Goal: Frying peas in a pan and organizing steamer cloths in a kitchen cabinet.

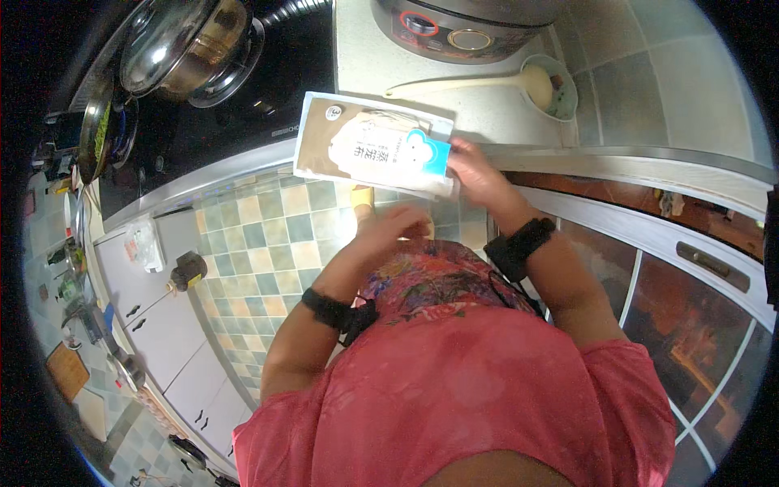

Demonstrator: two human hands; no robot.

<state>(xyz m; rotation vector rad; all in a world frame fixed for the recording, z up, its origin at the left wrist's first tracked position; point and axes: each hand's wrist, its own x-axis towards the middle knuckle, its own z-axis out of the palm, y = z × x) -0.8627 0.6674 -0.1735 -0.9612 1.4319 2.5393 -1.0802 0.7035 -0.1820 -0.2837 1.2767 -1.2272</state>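
My right hand (478, 171) grips the right edge of a flat rectangular packet (322, 137) in light-edged wrapping. White cloth, a blue cloud-shaped patch and printing show on its face, and the print appears upside down from here. The packet is held in front of me, over the counter edge and the tiled floor. Lower and to the left, my left hand (397, 226) is blurred, with its fingers bent, apart from the packet and with nothing seen in it. The fingertips of my right hand behind the packet are hidden.
A lidded steel pot (204, 61) and a pan with green food (100, 131) stand on the black glass cooktop (286, 91). An electric cooker (465, 36) and a bowl (568, 103) holding a pale ladle (468, 85) occupy the counter. A dark bottle (190, 272) stands lower left.
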